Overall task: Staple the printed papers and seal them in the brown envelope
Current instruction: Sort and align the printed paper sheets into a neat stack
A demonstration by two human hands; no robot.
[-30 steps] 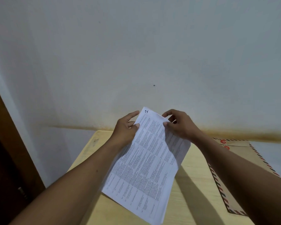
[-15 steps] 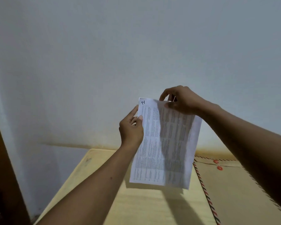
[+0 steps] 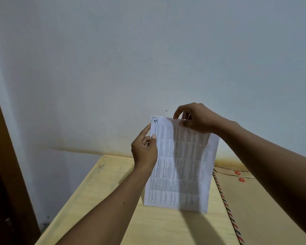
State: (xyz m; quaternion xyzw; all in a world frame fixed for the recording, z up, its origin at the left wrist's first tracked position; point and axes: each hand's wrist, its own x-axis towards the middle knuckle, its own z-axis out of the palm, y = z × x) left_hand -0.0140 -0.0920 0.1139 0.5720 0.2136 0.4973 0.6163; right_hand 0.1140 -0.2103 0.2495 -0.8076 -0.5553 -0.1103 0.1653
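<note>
Head view, single frame.

Papers: printed sheets held upright over the table, print facing the camera, dense columns of small text, not legible. Handwritten mark at the top left corner. Lower edge is at or just above the tabletop; contact cannot be determined. Right side of the stack is in shadow.

Left hand: grips the left edge of the papers in its upper part, thumb on the front face, fingers behind the sheets and mostly hidden.

Right hand: pinches the top edge right of centre, thumb on the front, index finger curled over the top. Remaining fingers are behind the sheet, not resolved.

Envelope: brown, lying flat on the table to the right of the papers, apart from them. Striped border runs along its left edge. Two red button closures near the flap. The right forearm crosses above it and hides its right part.

Obstructions: the papers block the middle of the table's far edge and the wall behind. The left forearm covers part of the near tabletop.

Surroundings: pale wall with a small dark speck just above the papers; yellowish stain band along the wall at table height. Dark brown frame at far left.
</note>
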